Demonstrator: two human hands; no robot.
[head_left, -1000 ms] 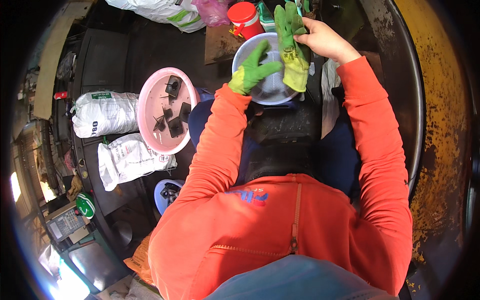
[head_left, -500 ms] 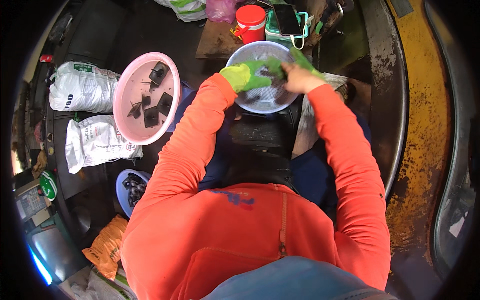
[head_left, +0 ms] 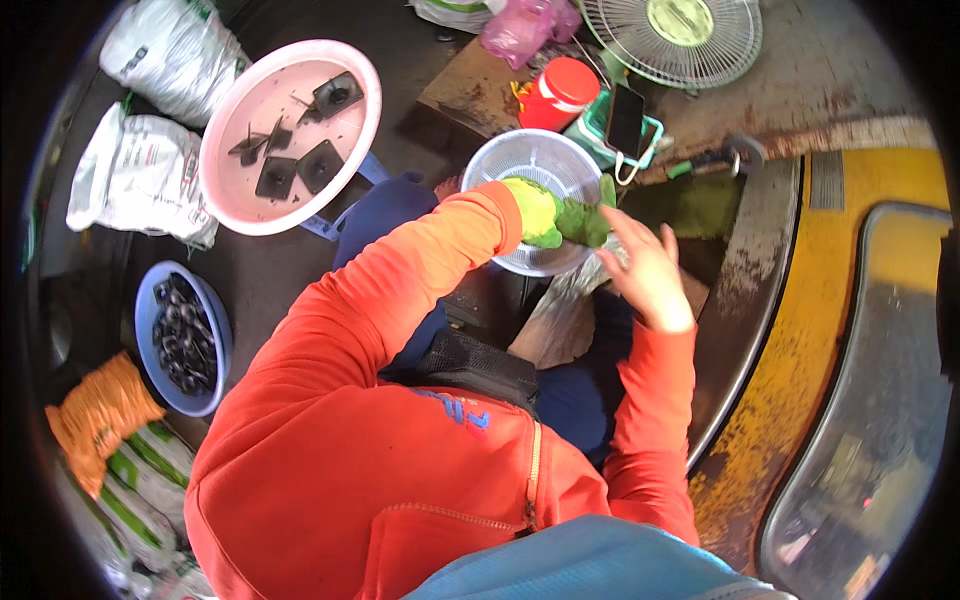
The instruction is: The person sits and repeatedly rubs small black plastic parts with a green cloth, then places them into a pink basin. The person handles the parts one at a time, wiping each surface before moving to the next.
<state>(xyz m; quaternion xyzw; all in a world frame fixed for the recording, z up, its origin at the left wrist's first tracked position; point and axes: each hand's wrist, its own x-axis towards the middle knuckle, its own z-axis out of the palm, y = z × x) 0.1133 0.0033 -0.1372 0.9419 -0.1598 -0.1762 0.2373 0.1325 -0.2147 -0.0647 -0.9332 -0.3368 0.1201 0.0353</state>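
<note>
My left hand (head_left: 532, 212), in a yellow and green work glove, reaches over a pale blue-white plastic colander (head_left: 540, 152). Its fingers are closed around a bunched green glove (head_left: 585, 222), whose finger part sticks up at the right; the exact grip is partly hidden. My right hand (head_left: 648, 272) is bare, with its fingers spread, just to the right of that green glove and by the colander's rim. Whether its fingertips touch the glove, I cannot tell. The bottom of the colander is mostly covered by my left hand.
Left of me, a pink basin (head_left: 225, 135) holds several black, square-topped pieces. Below it stands a blue basin (head_left: 142, 330) of dark, shiny items. White sacks (head_left: 140, 175) lie at far left. Beyond the colander are a red jug (head_left: 565, 90), a phone (head_left: 626, 120) and a fan (head_left: 670, 35).
My right hand has drawn away from the green glove and spread its fingers. The view has turned, so the fan now shows and the blue basin is fully in sight.
</note>
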